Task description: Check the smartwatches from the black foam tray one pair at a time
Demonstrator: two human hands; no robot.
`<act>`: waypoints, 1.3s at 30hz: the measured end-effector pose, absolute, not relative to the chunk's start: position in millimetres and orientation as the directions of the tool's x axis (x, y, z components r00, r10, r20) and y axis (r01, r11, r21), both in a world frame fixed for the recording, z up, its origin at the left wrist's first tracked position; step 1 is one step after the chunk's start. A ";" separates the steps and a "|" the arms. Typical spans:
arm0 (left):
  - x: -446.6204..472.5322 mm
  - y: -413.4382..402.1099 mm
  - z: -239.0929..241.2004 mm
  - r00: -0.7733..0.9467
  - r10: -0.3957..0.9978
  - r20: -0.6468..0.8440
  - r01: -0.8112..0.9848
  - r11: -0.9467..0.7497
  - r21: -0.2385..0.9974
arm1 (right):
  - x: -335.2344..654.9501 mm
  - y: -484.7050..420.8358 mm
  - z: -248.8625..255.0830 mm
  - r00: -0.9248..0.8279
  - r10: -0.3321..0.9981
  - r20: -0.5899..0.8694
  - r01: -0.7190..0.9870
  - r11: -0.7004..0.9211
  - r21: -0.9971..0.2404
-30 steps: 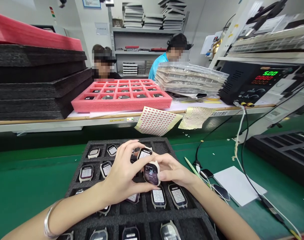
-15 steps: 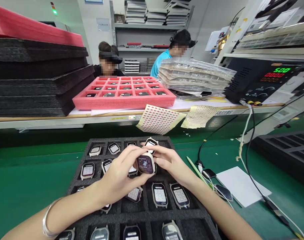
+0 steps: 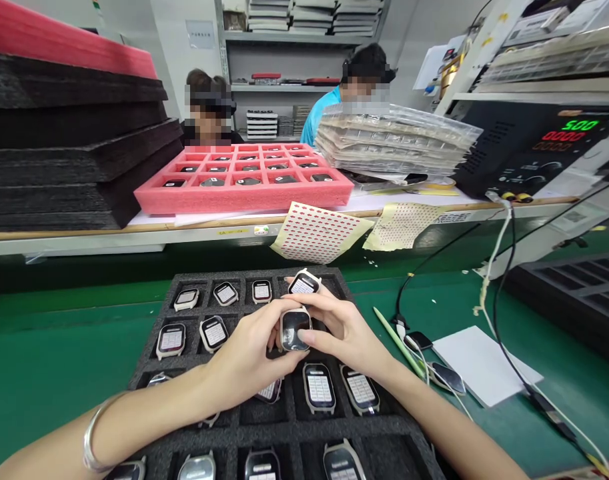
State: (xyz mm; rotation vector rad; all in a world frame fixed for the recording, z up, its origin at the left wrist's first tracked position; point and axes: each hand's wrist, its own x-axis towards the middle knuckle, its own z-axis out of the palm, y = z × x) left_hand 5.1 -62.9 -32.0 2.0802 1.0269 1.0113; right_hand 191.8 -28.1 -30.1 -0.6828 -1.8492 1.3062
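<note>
My left hand (image 3: 251, 343) is closed round the edges of a smartwatch case without a strap (image 3: 290, 329), held above the tray with its dark screen towards me. The thumb of my right hand (image 3: 341, 330) lies on that screen, and its index finger reaches over the top edge. A second smartwatch (image 3: 304, 283), its screen lit with a pale grid, sits tilted at my right fingers and seems held by them. Below is a black foam tray (image 3: 297, 427) with smartwatches in many compartments, several showing similar grid screens. My hands hide some of its middle compartments.
A pink foam tray (image 3: 244, 200) of dark pieces stands on the shelf ahead, beside stacked black foam (image 3: 59, 147) and clear plastic trays (image 3: 389, 143). At right are a power supply (image 3: 539, 150), cables, a green pen (image 3: 397, 340) and a white sheet (image 3: 484, 363). Two people sit beyond.
The screen of the smartwatch in my left hand has gone from a lit picture to dark. My right thumb has moved onto it. The watch has turned more upright.
</note>
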 end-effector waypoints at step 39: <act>0.3 -66.1 -24.2 0.397 0.598 0.696 0.521 -0.772 0.366 | 189.8 -30.1 -22.2 -0.773 0.595 0.220 -0.363 -0.130 -0.923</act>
